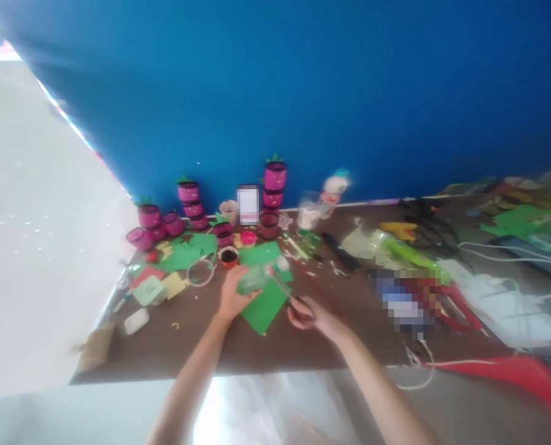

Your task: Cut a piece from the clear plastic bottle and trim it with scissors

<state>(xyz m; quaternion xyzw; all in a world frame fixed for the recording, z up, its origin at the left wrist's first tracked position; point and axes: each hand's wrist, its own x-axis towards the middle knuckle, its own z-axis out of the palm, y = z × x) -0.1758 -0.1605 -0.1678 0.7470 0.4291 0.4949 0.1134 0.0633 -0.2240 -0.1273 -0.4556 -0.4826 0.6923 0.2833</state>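
Observation:
In the middle of the table, my left hand (233, 295) is wrapped round a clear, green-looking plastic bottle (253, 279) lying on its side. Its narrower end points right. My right hand (303, 313) grips a pair of scissors (281, 283) by the dark handles. The blades reach up and left to the bottle's right end; blur hides whether they are cutting into it. Beneath the bottle lies a green sheet (262, 313). Just behind my left hand stands a small cup with dark contents (230, 257).
Stacked magenta pots (192, 207) and a taller stack (274, 180) stand along the blue wall, beside a propped phone (248, 205). A tape roll (200, 272) lies left of my hands. Cables, a pixelated object (405, 303) and a red strap (511, 374) are at right.

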